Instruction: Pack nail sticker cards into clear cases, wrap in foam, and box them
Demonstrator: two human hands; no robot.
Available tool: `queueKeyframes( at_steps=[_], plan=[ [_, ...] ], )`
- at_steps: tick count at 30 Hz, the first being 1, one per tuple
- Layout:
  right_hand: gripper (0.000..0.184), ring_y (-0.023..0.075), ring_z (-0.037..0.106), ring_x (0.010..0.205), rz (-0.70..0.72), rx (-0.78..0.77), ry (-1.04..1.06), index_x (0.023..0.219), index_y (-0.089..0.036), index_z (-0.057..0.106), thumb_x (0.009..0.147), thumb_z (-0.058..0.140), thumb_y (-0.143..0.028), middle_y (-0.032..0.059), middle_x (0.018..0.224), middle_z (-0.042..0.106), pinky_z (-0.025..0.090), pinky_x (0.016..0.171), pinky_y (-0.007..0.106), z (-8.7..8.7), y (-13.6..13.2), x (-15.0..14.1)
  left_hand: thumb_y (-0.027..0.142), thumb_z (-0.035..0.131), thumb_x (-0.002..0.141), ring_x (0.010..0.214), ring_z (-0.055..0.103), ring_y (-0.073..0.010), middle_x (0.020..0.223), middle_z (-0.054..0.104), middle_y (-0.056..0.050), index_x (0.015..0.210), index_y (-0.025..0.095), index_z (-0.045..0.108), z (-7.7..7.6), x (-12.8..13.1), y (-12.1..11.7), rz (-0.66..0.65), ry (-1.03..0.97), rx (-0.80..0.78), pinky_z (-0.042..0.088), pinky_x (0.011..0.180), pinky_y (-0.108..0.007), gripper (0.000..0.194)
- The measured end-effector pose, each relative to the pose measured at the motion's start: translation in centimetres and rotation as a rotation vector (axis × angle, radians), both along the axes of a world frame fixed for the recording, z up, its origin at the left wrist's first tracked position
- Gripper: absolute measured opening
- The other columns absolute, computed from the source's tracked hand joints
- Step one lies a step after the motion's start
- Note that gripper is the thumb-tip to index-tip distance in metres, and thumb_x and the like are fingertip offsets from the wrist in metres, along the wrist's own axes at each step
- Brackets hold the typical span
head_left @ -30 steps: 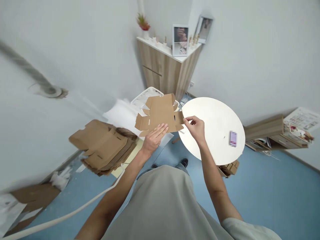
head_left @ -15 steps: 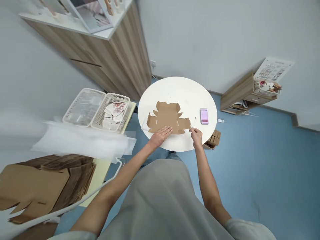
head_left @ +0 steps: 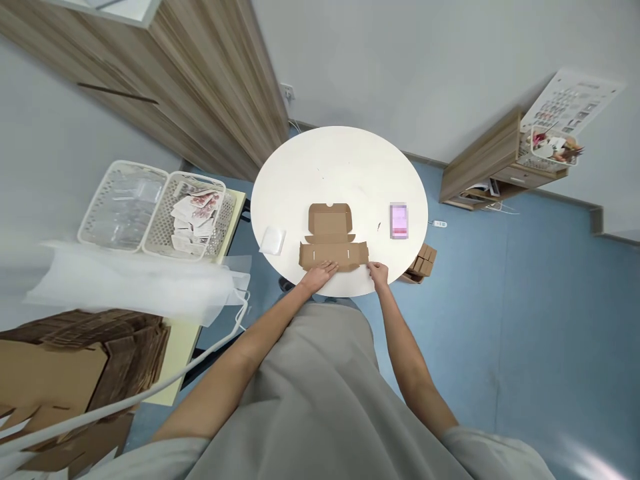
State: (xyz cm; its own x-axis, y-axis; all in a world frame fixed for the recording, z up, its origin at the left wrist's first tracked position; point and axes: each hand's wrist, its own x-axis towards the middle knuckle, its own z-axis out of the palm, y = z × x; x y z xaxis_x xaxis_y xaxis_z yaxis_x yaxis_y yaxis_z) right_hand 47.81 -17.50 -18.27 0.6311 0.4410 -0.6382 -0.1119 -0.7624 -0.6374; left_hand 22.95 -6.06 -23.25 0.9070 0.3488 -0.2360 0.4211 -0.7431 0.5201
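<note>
Here we are with the carton point(head_left: 331, 225), brown board lying on the near side of the round table point(head_left: 345, 160), and it ought to handle light: one hand should shift it. We'd expect stiff panels, give at the creases, a dry matte face that hardly slips. The thin flaps look the likeliest bits to crumple, so best take hold along the near edge and by a flap's corner.

And that's where the hands are! Our left hand point(head_left: 320, 275) lies on the near edge, fingers stretched out flat and gripping nothing. Our right hand point(head_left: 374, 268) is curled, fingertips right at the right flap's corner; whether they truly pinch it, we cannot tell.

Look at the shape: rounded far corners, a half-moon notch, two slim slots across the nearer strip. Around it, smooth white tabletop, a filmy pouch point(head_left: 273, 241) to the left, a glossy phone point(head_left: 399, 221) to the right. Further left, perforated plastic baskets point(head_left: 103, 200), translucent white sheeting point(head_left: 125, 280) in soft folds, and rough-edged brown board point(head_left: 50, 373) stacked deep.
</note>
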Motion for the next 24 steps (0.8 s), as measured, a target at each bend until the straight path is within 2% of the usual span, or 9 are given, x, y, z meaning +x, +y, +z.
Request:
queueKeyframes(
  at_steps=[2,4,6,9,12,15,17,19,24],
  plan=[
    [0.014,0.0212,0.066,0.077,0.032,-0.045,-0.013,0.08,-0.018,0.073,0.08,0.067,-0.031,0.0033,0.077,0.07,0.053,0.073,0.03,-0.1,0.4,0.2,0.0,0.042,0.098,0.158,0.051,-0.0267,0.164,0.057,-0.02,0.16,0.014,0.056,-0.2,-0.8,0.3,0.048,0.066,-0.01,0.039,0.134,-0.047,0.066],
    [0.025,0.0268,0.072,0.1,0.095,-0.08,-0.115,0.101,-0.016,0.078,0.083,0.069,-0.031,0.0111,0.104,0.077,0.057,0.089,0.034,0.3,1.4,0.3,0.003,0.05,0.096,0.162,0.044,-0.0322,0.17,0.047,-0.026,0.162,0.007,0.05,-0.3,-1.8,0.9,0.125,0.131,-0.015,0.035,0.135,-0.05,0.067],
    [0.044,0.0302,0.069,0.122,0.211,-0.09,-0.289,0.128,-0.014,0.074,0.09,0.066,-0.033,0.018,0.132,0.072,0.056,0.103,0.038,0.9,3.4,0.0,0.007,0.06,0.092,0.165,0.039,-0.0365,0.172,0.041,-0.031,0.163,0.002,0.047,-0.2,-2.9,1.6,0.202,0.197,-0.04,0.032,0.137,-0.051,0.072],
    [0.058,0.0312,0.063,0.137,0.416,-0.006,-0.4,0.153,-0.012,0.059,0.099,0.06,-0.035,0.0219,0.155,0.058,0.053,0.114,0.041,1.6,7.5,-1.4,0.008,0.067,0.089,0.164,0.04,-0.0369,0.172,0.043,-0.03,0.162,0.005,0.047,0.1,-4.2,2.5,0.285,0.244,-0.103,0.032,0.137,-0.048,0.075],
    [0.077,0.0349,0.055,0.146,0.642,0.003,-0.303,0.165,-0.012,0.042,0.097,0.067,-0.037,0.0231,0.162,0.05,0.05,0.119,0.047,1.6,11.8,-3.3,0.012,0.07,0.09,0.161,0.045,-0.0339,0.172,0.047,-0.022,0.163,0.013,0.048,0.7,-5.0,3.3,0.347,0.226,-0.175,0.037,0.134,-0.044,0.076],
    [0.102,0.0427,0.049,0.15,0.716,-0.16,-0.19,0.174,-0.009,0.019,0.091,0.074,-0.031,0.0313,0.169,0.036,0.051,0.117,0.056,1.3,14.6,-4.8,0.016,0.072,0.092,0.158,0.051,-0.0318,0.171,0.051,-0.016,0.16,0.018,0.053,1.3,-5.2,4.0,0.398,0.219,-0.238,0.041,0.131,-0.042,0.071],
    [0.109,0.0447,0.048,0.151,0.729,-0.228,-0.175,0.176,-0.01,0.01,0.09,0.074,-0.026,0.0336,0.168,0.033,0.052,0.114,0.059,1.0,15.2,-5.3,0.016,0.07,0.094,0.155,0.055,-0.0312,0.169,0.054,-0.013,0.157,0.021,0.057,1.7,-5.2,4.4,0.432,0.219,-0.267,0.043,0.129,-0.041,0.065],
    [0.108,0.0441,0.051,0.148,0.74,-0.245,-0.198,0.177,-0.014,0.01,0.089,0.073,-0.024,0.0315,0.165,0.035,0.052,0.113,0.059,0.8,15.1,-5.3,0.015,0.069,0.095,0.152,0.057,-0.0315,0.168,0.056,-0.011,0.156,0.023,0.059,1.9,-5.1,4.5,0.459,0.215,-0.289,0.045,0.127,-0.041,0.063],
    [0.093,0.0364,0.067,0.122,0.697,-0.182,-0.22,0.172,-0.022,0.028,0.09,0.072,-0.03,0.0218,0.153,0.045,0.057,0.107,0.054,0.4,13.4,-4.5,0.01,0.07,0.09,0.15,0.059,-0.0328,0.165,0.059,-0.01,0.155,0.025,0.062,1.9,-4.9,4.2,0.524,0.185,-0.313,0.046,0.125,-0.043,0.067]
  ],
)
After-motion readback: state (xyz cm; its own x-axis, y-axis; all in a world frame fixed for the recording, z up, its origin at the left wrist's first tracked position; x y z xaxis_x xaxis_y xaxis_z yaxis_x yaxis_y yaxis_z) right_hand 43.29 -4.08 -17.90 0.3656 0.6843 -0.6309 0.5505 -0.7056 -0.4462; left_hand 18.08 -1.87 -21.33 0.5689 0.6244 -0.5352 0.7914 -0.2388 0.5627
